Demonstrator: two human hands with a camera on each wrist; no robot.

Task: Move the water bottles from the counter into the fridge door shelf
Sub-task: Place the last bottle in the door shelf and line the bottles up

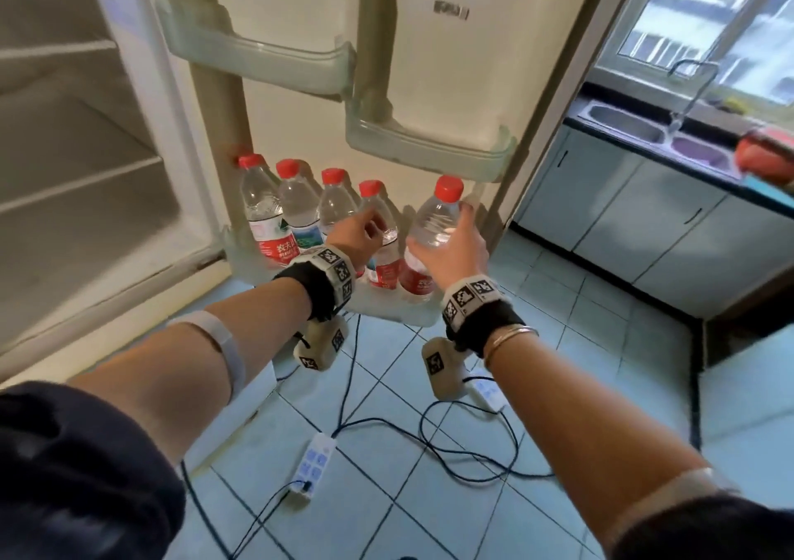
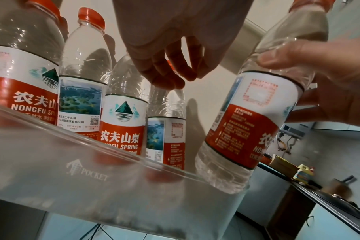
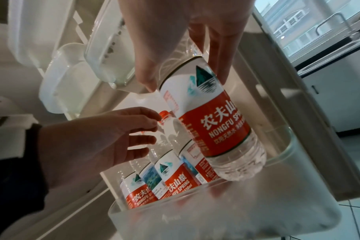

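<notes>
Four red-capped water bottles (image 1: 296,211) stand in a row in the bottom door shelf (image 1: 386,308) of the open fridge. My right hand (image 1: 459,246) grips a fifth bottle (image 1: 434,224) round its clear upper body. That bottle (image 3: 214,113) leans a little, with its base just inside the shelf's (image 3: 216,211) right end. My left hand (image 1: 352,233) hovers at the shoulder of the fourth bottle (image 2: 166,138) with loosely curled fingers (image 2: 164,78) that hold nothing. The held bottle (image 2: 251,116) is apart from the row, to its right.
Two clear door bins (image 1: 258,57) (image 1: 429,147) hang above the bottles. Fridge interior shelves (image 1: 64,130) are on the left. A dark counter with a steel sink (image 1: 627,125) and grey cabinets lies to the right. Power strips (image 1: 316,460) and cables lie on the tiled floor.
</notes>
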